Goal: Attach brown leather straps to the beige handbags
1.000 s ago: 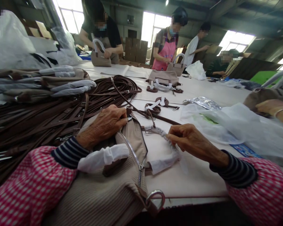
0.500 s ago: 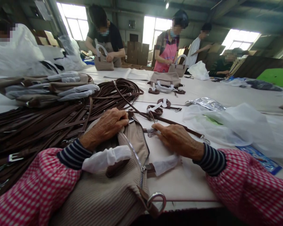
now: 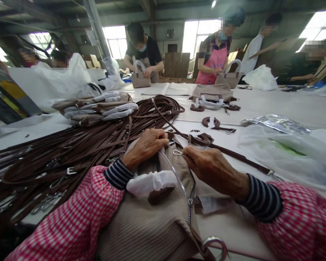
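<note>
A beige ribbed handbag [image 3: 141, 224] lies in front of me with its silver zipper [image 3: 176, 173] running along the top. My left hand [image 3: 148, 145] is closed on the bag's far corner, beside a small brown tab. In my right hand [image 3: 214, 168], fingers pinched, is the end of a brown strap; its silver snap hook [image 3: 177, 152] sticks out over the bag's far end. White wrapping covers the bag's handle [image 3: 152, 183]. At the near end hangs a large metal ring [image 3: 216, 241].
Many brown straps [image 3: 97, 152] with buckles are heaped at the left, below stacked bags [image 3: 97, 107]. Coiled straps [image 3: 210, 122] and another bag [image 3: 213, 92] lie ahead. Clear plastic [image 3: 274, 148] covers the right side. Co-workers [image 3: 143, 54] handle bags across the table.
The snap hook in my right hand has moved left, from beside the bag to over its far end. My left hand keeps its grip on the corner. The camera view has turned left.
</note>
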Motion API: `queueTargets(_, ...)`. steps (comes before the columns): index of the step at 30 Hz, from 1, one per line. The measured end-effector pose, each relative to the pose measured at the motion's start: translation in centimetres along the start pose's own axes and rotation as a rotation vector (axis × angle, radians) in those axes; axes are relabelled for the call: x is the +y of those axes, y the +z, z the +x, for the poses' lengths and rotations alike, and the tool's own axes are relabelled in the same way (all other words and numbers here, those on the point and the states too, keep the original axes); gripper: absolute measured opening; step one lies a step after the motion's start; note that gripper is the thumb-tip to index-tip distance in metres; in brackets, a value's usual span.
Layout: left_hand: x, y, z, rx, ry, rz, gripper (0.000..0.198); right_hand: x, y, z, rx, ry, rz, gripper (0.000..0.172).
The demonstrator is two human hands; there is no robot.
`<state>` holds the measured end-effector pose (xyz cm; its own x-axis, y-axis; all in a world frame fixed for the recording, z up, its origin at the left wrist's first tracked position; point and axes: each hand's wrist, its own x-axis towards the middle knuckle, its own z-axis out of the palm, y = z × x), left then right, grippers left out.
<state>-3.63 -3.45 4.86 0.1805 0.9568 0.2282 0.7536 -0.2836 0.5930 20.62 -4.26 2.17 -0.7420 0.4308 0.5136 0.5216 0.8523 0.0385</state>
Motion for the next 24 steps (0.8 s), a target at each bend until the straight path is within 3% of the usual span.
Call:
queueTargets(5,-0.2,0.2,0.1,0.013,0.003,-0.024,0.016,-0.4,1.5,0.6,-0.024,-0.007,0.004,0.021)
queueTargets(13,-0.3,0.4,0.0,0.017,0.047,-0.012,0.015,-0.7,0.5,-0.2,0.083,0.035,0.084,0.022)
queueTargets(24,-0.1,0.2,0.0,0.008,0.025,-0.014,0.016,-0.5,0.8,-0.2,0.107,0.063,0.099,0.022)
